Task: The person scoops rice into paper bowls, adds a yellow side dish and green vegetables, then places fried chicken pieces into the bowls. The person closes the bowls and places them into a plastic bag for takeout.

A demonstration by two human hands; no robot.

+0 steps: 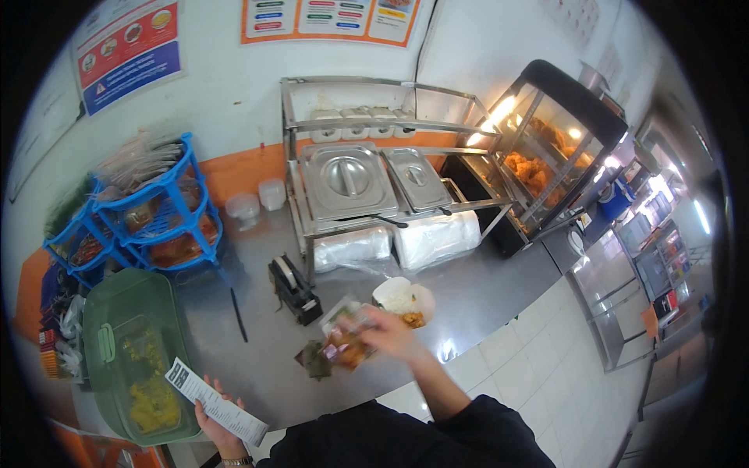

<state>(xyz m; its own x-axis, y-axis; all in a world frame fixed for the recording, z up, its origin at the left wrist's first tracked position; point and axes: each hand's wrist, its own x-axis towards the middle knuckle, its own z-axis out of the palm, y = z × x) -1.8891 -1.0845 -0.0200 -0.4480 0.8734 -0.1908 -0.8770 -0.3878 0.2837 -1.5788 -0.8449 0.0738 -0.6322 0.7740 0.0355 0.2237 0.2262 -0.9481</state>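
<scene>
My left hand (217,425) is closed on a long white printed paper slip (222,405), beside the green lidded container. Out over the steel counter, my right hand (388,333) is slightly blurred, with its fingers closed on a clear plastic packet (347,343) with orange-brown contents. A small dark green packet (314,361) lies at that packet's left. Just beyond my right hand sits an open white takeaway box (394,292) with rice and some orange-brown food. A black tape dispenser (295,290) stands left of the box.
A green see-through container (101,312) with yellow contents stands at left, below blue stacked racks (140,207) of packets. Lidded steel pans (347,181) rest in a metal frame, with plastic bags (437,238) beneath. A lit glass food warmer (546,148) stands at back right.
</scene>
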